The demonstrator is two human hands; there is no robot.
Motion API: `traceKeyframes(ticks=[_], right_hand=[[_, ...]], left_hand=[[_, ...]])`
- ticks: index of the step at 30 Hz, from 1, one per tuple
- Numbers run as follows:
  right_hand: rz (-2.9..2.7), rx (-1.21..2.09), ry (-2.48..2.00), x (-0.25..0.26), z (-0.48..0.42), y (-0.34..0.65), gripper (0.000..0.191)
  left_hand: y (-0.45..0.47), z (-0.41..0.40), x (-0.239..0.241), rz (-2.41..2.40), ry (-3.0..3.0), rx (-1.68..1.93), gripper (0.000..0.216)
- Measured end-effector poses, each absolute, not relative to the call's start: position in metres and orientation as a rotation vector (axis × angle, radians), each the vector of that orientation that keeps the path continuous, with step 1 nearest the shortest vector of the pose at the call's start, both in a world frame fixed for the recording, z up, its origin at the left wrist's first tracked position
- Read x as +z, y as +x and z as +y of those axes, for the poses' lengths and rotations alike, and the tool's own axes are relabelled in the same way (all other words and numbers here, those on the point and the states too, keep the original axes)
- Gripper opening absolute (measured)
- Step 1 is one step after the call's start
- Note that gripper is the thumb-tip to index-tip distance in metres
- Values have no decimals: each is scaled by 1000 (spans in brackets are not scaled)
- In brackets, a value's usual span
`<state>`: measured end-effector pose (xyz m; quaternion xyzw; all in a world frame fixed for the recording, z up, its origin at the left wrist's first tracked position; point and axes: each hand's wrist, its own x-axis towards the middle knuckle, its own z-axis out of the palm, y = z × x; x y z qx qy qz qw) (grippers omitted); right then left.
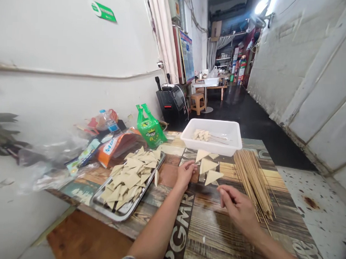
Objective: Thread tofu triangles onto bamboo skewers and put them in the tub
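My right hand (235, 204) pinches the lower end of a bamboo skewer (217, 183) that carries several pale tofu-skin-like triangles (213, 177). Those pieces are staggered along the stick, over the table in front of the white tub. Just left of them, my left hand (186, 173) has its fingers curled and closed. Whether anything is in its fingertips, I cannot make out. Loose triangles of the same kind (127, 177) are heaped in a metal tray (125, 219) to the left. A thick bundle of bare skewers (252, 182) lies beyond my right hand.
A white plastic tub (211, 147) at the table's far edge holds filled skewers (203, 135). A green bag (150, 130), an orange packet (111, 148) and clear plastic wrapping crowd the left by the wall. A black speaker-like box (172, 101) stands behind the table (214, 234).
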<state>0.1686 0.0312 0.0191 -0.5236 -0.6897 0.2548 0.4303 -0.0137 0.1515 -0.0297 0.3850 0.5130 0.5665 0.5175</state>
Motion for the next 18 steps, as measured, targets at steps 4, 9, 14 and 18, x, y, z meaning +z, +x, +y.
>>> traceKeyframes(ticks=[4,9,14,18], right_hand=[[-1935,312,-1381,70,76,193,27],[-2187,2,-1604,110,182,200,28],[-2299,30,-1788,98,257,181,22],[-2412,115,-1867,75,284,168,23]], left_hand=[[-7,149,-28,1253,896,1335,18],[-2,149,-36,1218,876,1350,18],[2,152,-44,1248,980,1339,20],[2,149,-39,1282,1039,1316,21]])
